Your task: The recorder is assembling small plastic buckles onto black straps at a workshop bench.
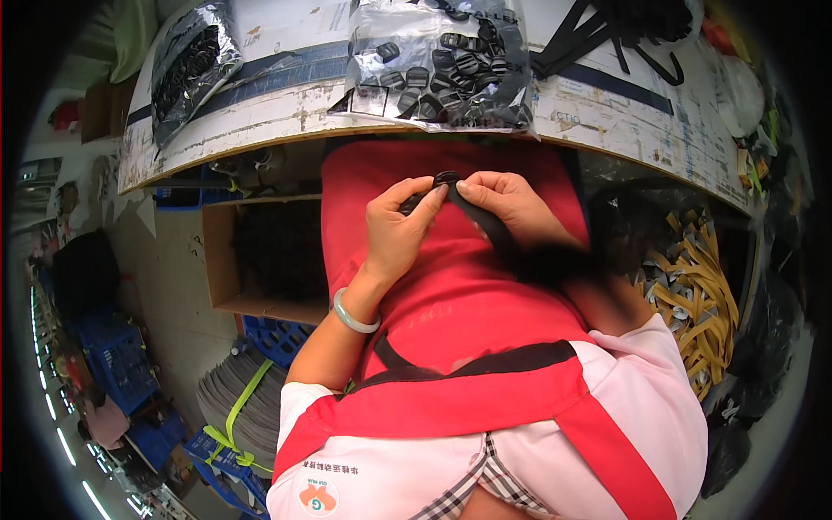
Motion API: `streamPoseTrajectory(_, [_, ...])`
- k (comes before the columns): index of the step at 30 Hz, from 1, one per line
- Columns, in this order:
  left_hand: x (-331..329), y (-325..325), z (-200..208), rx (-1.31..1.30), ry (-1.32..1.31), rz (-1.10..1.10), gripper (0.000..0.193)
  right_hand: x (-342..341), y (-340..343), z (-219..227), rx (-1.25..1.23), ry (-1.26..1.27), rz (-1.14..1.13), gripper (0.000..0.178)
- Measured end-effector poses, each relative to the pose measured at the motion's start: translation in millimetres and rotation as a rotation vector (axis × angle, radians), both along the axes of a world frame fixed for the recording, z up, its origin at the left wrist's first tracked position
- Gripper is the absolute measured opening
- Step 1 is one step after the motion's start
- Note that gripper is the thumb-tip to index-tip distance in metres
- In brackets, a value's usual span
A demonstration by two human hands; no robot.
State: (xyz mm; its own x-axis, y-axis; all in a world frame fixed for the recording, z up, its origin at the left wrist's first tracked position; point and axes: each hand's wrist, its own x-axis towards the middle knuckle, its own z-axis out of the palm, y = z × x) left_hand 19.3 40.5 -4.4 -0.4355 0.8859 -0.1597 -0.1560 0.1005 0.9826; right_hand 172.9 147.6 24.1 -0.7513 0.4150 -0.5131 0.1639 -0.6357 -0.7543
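My left hand [400, 227], with a pale green bangle [354, 314] on its wrist, pinches a small black plastic buckle [445, 178] between thumb and fingers. Close against it, my right hand [511, 206] is closed on a black webbing strap [487, 223]. The strap meets the buckle at my fingertips and trails down over the right wrist, where it blurs. Whether it passes through the buckle's slots is hidden by my fingers. Both hands are over the red apron [451, 277] on my lap, just below the table's near edge.
A clear bag of black buckles [451, 74] overhangs the front of the worn white table [295, 108]. Another bag [195, 65] lies left, black straps [598, 35] right. Below are a cardboard box [221, 260], a grey webbing roll [238, 394] and yellow strips [693, 299].
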Motion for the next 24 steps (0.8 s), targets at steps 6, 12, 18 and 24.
streamPoseTrajectory(6, [2.3, -3.1, -6.9, 0.005, 0.074, -0.006, 0.012, -5.4, -1.3, -4.3, -0.016, -0.019, -0.031, 0.022])
streamPoseTrajectory(12, [2.8, -1.4, -9.3, 0.089, 0.285, 0.002, 0.013, -12.1, -11.3, -18.6, -0.107, 0.121, -0.239, 0.021])
streamPoseTrajectory(18, [-4.5, -0.3, -8.4, 0.265, 0.626, 0.004, 0.014, -12.8, -5.4, -21.0, -0.054, 0.024, -0.127, 0.032])
streamPoseTrajectory(24, [-5.3, -3.5, -8.3, 0.220, 0.542, -0.063, 0.014, -14.2, -6.7, -16.9, 0.152, 0.061, -0.137, 0.041])
